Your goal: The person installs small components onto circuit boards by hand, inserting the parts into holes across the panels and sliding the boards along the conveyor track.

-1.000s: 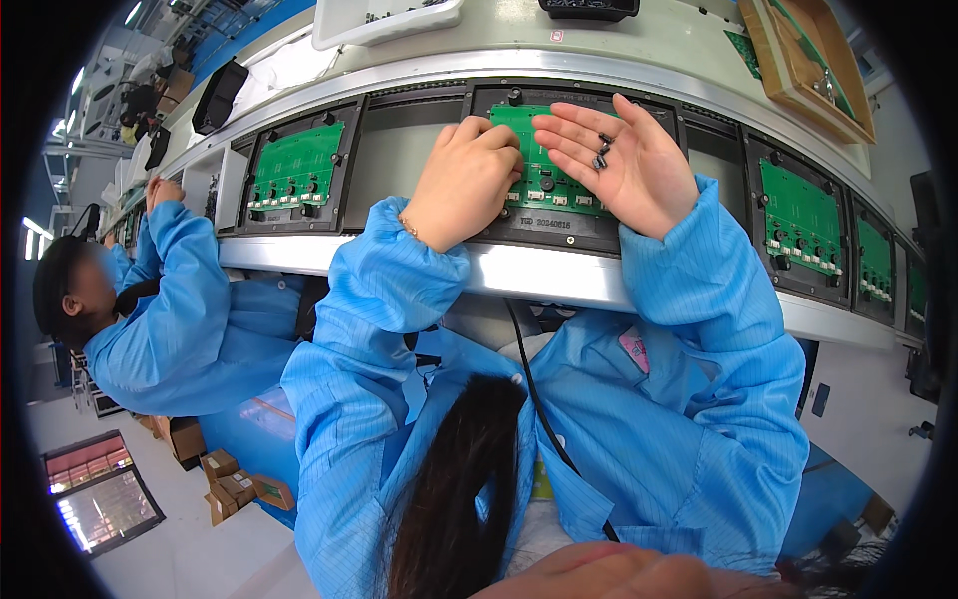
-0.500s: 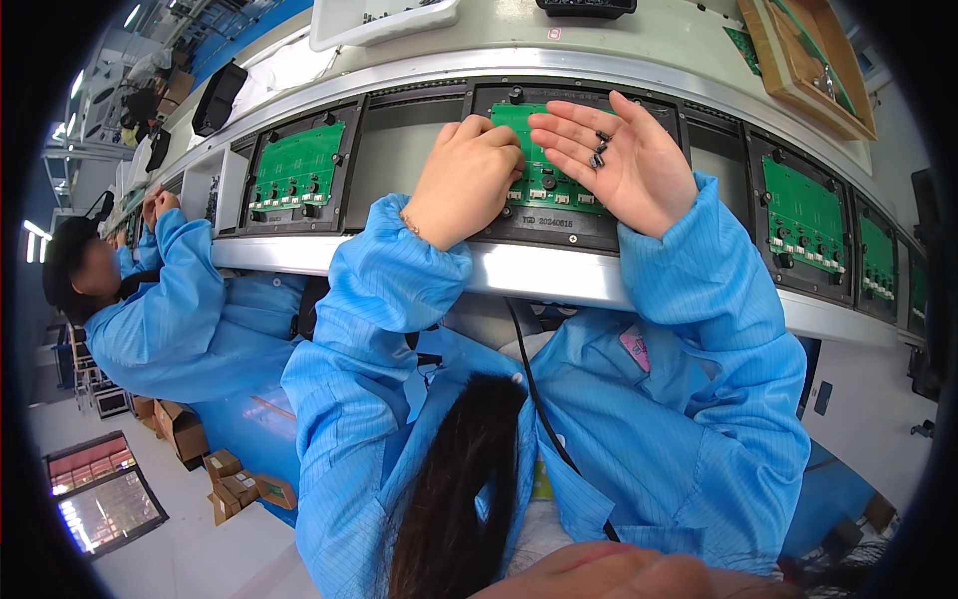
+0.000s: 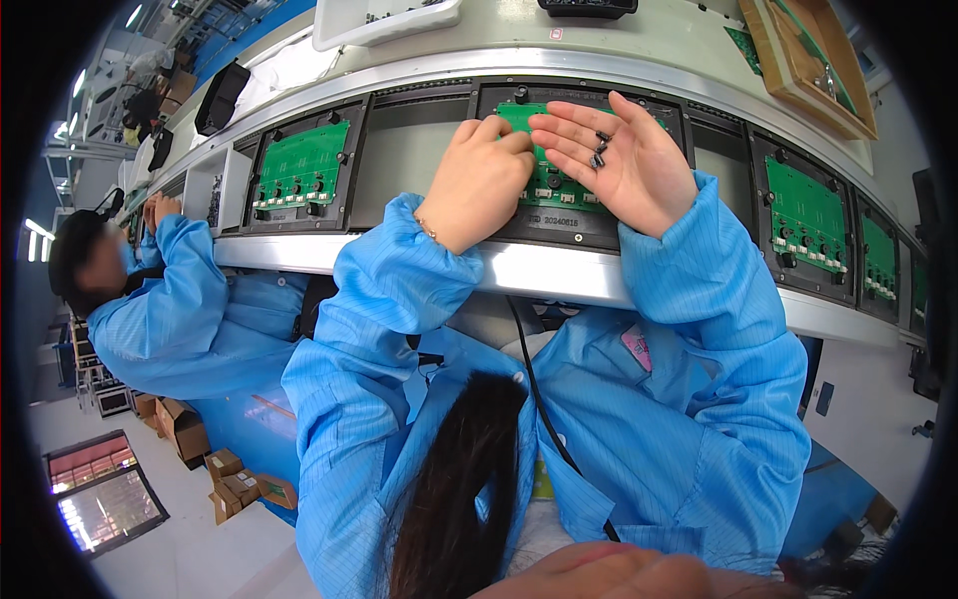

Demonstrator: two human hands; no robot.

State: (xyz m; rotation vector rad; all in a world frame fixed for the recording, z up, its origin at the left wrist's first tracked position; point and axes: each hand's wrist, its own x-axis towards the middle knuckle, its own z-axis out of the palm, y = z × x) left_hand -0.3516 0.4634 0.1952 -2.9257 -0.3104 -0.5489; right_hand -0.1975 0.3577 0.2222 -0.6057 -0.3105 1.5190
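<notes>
So the middle green board is pretty boxed in: left hand blocks its left side, right hand is palm-up over the right, with loose black parts sitting on it. Just a narrow slot between the two hands. Way more room in the recess to the left, before the next board. A black knob sticks up at the far edge, and both sleeves block the front rail.
</notes>
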